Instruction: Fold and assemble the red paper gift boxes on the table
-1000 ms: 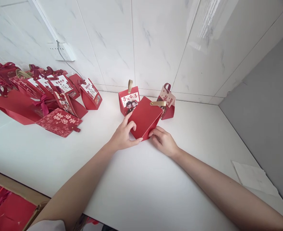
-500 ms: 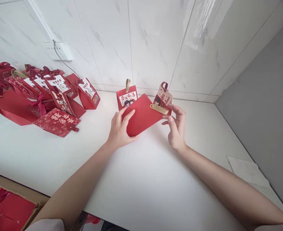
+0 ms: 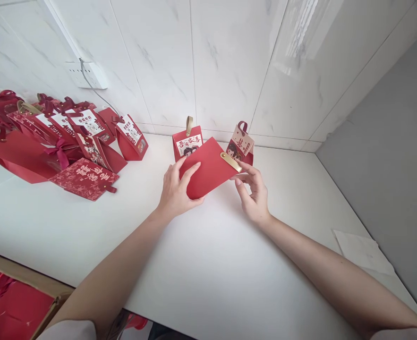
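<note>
A red gift box (image 3: pixel 210 165) with a plain face is held tilted above the white table. My left hand (image 3: pixel 177 189) is closed around its left end, thumb at the lower edge and fingers over the top. At the right end a gold strap (image 3: pixel 231 162) lies along the box, fixed by a stud at its upper end. My right hand (image 3: pixel 253 191) is closed at that end, its fingertips at the strap's lower tip and the box corner. Behind stand a red box with a white label (image 3: pixel 189 141) and a pink-and-red box (image 3: pixel 241 141), both partly covered.
Several red gift boxes (image 3: pixel 84 123) crowd the table's left side. A patterned red box (image 3: pixel 84 178) lies flat there. An open carton (image 3: pixel 34 283) with red items sits lower left. White paper (image 3: pixel 362 250) lies at the right. A tiled wall (image 3: pixel 222 61) with a socket rises behind.
My right hand has moved a little left, closer to the box. The gold strap's free end has swung down and now lies nearer the box's edge. My left hand has kept its hold.
</note>
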Motion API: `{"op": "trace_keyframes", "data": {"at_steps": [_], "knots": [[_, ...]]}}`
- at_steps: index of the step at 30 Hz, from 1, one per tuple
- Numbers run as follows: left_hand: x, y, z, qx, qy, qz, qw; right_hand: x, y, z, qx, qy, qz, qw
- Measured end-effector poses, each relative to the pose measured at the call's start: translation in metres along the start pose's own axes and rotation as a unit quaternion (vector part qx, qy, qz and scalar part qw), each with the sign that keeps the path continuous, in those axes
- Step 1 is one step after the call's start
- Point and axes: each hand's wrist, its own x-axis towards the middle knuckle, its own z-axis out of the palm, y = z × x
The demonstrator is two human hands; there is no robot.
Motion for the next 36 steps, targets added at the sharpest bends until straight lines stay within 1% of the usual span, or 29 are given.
{"op": "trace_keyframes", "data": {"at_steps": [4,8,12,17,19,21,23,24,25,26,27,28,29,31,33,34,36], "knots": [[0.000,0.001,0.000,0.008,0.000,0.008,1.000,-0.002,0.001,0.001,-0.008,0.010,-0.012,1.000],[-0.001,0.003,0.001,0.012,0.006,-0.004,1.000,-0.003,0.002,0.002,0.007,0.029,-0.028,0.999],[-0.001,0.002,0.003,0.004,0.010,-0.014,1.000,-0.006,0.003,0.005,0.014,0.004,-0.012,1.000],[-0.001,0.002,0.005,-0.019,0.011,-0.020,1.000,-0.009,0.009,0.006,0.005,-0.030,-0.034,0.999],[-0.001,0.000,0.004,-0.041,0.011,-0.030,0.999,-0.010,0.011,0.005,0.001,-0.051,-0.034,0.998],[-0.002,-0.003,0.005,-0.092,0.005,-0.045,0.995,-0.011,0.012,0.005,0.004,-0.075,-0.034,0.997],[-0.002,-0.011,0.007,-0.202,-0.020,-0.043,0.978,-0.013,0.010,0.006,0.015,-0.090,-0.028,0.995],[-0.003,-0.015,0.009,-0.282,-0.044,-0.039,0.958,-0.013,0.010,0.006,0.022,-0.090,-0.020,0.996],[-0.004,-0.021,0.012,-0.365,-0.075,-0.041,0.927,-0.014,0.009,0.006,0.027,-0.085,-0.009,0.996],[-0.005,-0.026,0.016,-0.440,-0.104,-0.055,0.890,-0.013,0.009,0.007,0.028,-0.076,0.005,0.997],[-0.006,-0.031,0.021,-0.497,-0.121,-0.082,0.855,-0.013,0.010,0.007,0.026,-0.068,0.021,0.997],[-0.006,-0.035,0.026,-0.533,-0.125,-0.122,0.828,-0.012,0.012,0.007,0.023,-0.061,0.036,0.997],[-0.007,-0.039,0.030,-0.548,-0.116,-0.167,0.811,-0.011,0.015,0.006,0.020,-0.060,0.054,0.997],[-0.008,-0.042,0.037,-0.548,-0.074,-0.239,0.799,-0.009,0.022,0.006,0.023,-0.075,0.092,0.993],[-0.007,-0.041,0.039,-0.537,-0.044,-0.270,0.798,-0.007,0.029,0.006,0.038,-0.117,0.127,0.984],[-0.006,-0.039,0.037,-0.533,-0.029,-0.268,0.802,-0.007,0.032,0.006,0.044,-0.150,0.144,0.977],[-0.003,-0.031,0.028,-0.527,0.015,-0.230,0.818,-0.007,0.035,0.007,0.043,-0.220,0.162,0.961]]}}
